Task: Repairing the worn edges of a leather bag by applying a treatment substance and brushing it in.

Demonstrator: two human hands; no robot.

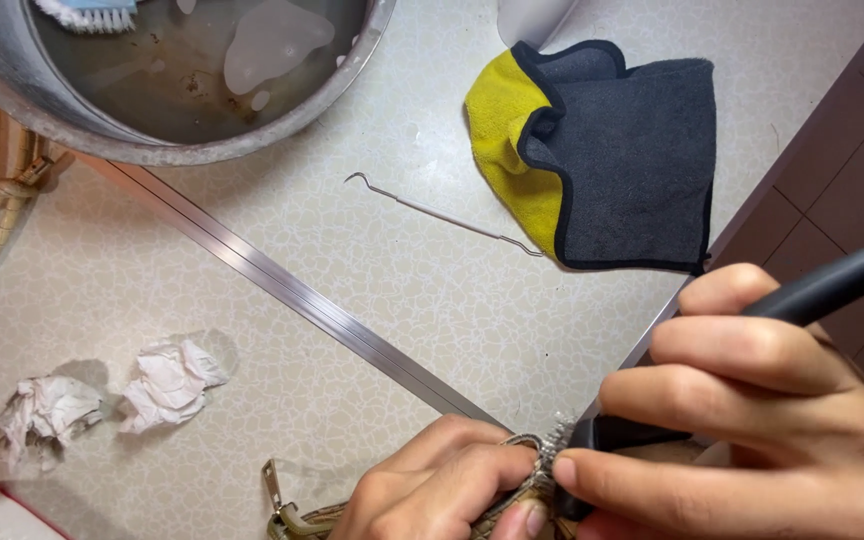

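Right hand at lower right was wrapped around a dark-handled tool, its bristled tip pressed to a small metal piece. Left hand, bottom centre, pinched that piece between thumb and fingers, with a woven strap trailing left. The piece looked light, rigid and slippery when wet; best held by its edges, close to the strap. Upper left: metal basin of murky water. A thin hook pick lay mid-frame, beside a yellow-and-grey cloth. Crumpled tissues at lower left.
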